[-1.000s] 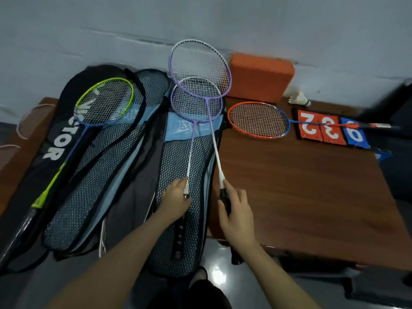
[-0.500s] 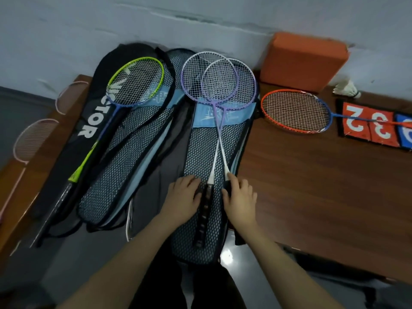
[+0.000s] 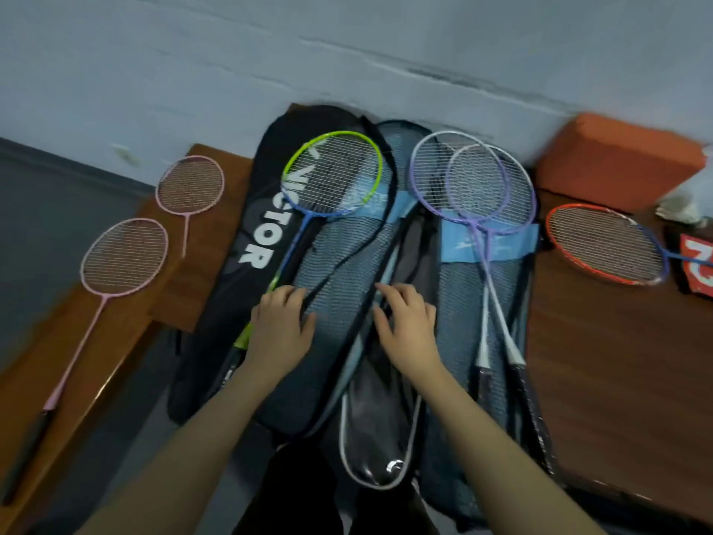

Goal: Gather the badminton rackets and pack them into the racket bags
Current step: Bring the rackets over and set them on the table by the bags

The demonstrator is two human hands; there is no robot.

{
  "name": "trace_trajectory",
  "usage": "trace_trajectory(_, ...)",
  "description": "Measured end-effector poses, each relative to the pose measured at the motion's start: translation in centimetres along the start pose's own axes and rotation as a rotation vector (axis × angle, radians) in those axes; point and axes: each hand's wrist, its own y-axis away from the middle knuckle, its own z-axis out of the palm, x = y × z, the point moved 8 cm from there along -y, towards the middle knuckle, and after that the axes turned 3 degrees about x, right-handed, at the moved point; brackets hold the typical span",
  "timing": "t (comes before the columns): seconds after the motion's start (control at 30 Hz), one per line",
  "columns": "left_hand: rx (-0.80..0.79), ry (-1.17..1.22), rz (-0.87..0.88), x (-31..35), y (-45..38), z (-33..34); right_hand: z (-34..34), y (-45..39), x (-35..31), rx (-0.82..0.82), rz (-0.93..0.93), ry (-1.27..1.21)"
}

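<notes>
Both hands (image 3: 409,322) shifted onto, seemingly pressing, meshy oblong bag (image 3: 332,303).

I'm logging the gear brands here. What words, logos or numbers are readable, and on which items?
"VICTOR": white letters on the black racket bag, partly covered by the green-and-blue racket.
Red-and-white score card at the right edge: white digit cut off, unreadable.
Pale blue band on the mesh racket bag: faint print, too blurred.

Left hand (image 3: 281,334) and right hand (image 3: 409,330) forward, palms down, fingers spread
</notes>
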Motion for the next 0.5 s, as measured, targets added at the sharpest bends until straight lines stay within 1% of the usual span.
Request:
trace_trajectory(0.07, -0.026, 0.004, -0.043, -3.4, -1.0, -0.4, 2.5, -1.8, -3.0, -0.051, -0.019, 0.002)
trace_trajectory(0.13, -0.061, -0.014, -0.045, -5.8, -1.8, -0.3, 4.6, -3.5, -5.6, -0.071, -0.037, -0.005)
trace_trajectory(0.27, -0.178, -0.073, 0.020, -7.8, -3.0, 0.7, 8.0, -6.0, -9.5, -0.112, -0.041, -0.050)
trace_trajectory(0.37, -0.258, -0.118, 0.072, -8.3, -3.6, 1.4, 10.3, -7.6, -11.0, -0.138, -0.030, -0.021)
trace_trajectory(0.43, -0.247, -0.025, 0.076, -8.1, -3.4, 1.6, 11.5, -8.3, -11.1, -0.158, -0.011, 0.042)
trace_trajectory(0.5, -0.199, 0.156, 0.050, -8.2, -3.1, 1.3, 12.1, -8.7, -10.8, -0.175, 0.010, 0.107)
